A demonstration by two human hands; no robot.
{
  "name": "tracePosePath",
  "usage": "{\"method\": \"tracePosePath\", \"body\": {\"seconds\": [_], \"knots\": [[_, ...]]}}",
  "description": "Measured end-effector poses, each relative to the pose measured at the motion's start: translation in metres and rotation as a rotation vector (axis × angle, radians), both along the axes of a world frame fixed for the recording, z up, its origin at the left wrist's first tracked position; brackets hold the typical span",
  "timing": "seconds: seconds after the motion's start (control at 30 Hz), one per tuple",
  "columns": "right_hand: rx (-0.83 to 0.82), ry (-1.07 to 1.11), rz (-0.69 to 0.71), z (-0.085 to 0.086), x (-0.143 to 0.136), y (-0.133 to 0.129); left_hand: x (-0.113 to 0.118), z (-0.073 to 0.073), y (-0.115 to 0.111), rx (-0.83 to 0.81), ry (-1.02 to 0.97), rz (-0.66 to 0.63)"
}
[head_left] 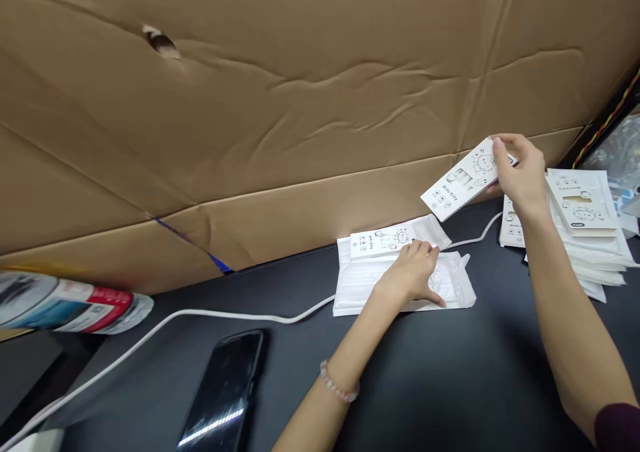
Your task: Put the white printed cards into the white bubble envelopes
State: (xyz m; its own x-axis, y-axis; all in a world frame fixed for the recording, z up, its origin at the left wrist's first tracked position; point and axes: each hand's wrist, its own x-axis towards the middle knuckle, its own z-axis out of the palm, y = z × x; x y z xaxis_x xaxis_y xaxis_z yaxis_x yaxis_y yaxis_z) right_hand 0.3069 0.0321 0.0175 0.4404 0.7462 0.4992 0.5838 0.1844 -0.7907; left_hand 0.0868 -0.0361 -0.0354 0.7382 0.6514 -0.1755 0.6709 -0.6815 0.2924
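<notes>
My right hand (520,175) pinches one end of a white printed box (463,180) and holds it tilted above the table, in front of the cardboard. Line drawings, small lettering and a little window with pale sticks show on its face. My left hand (413,275) lies with fingers spread on a white plastic packet (363,282). Just behind those fingers, a second printed box (383,241) rests on the packets. Right of my right wrist, another printed box (583,202) lies on a stack of white packets (603,265), and one more box (511,225) is partly hidden by my arm.
A large brown cardboard sheet (300,119) stands along the back of the dark table (450,385). A white cable (225,314) crosses the left side and runs behind the packets. A black phone (223,392) lies front left, near a plastic bottle (75,305) on its side.
</notes>
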Motion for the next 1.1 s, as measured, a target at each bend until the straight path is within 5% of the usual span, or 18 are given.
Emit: {"method": "tracePosePath", "body": {"seconds": [0.2, 0.5, 0.83, 1.1], "knots": [[-0.002, -0.003, 0.048, 0.005, -0.005, -0.004, -0.008, 0.008, 0.003, 0.049, -0.151, 0.025], [0.037, -0.042, 0.055, 0.024, -0.009, -0.018, -0.035, 0.025, 0.020, 0.055, -0.573, 0.271], [0.065, -0.084, 0.104, 0.023, -0.026, -0.022, -0.035, 0.020, 0.023, 0.024, -0.665, 0.151], [0.056, -0.142, 0.159, 0.031, -0.018, -0.028, -0.037, 0.039, 0.015, -0.149, -0.726, 0.162]]}}
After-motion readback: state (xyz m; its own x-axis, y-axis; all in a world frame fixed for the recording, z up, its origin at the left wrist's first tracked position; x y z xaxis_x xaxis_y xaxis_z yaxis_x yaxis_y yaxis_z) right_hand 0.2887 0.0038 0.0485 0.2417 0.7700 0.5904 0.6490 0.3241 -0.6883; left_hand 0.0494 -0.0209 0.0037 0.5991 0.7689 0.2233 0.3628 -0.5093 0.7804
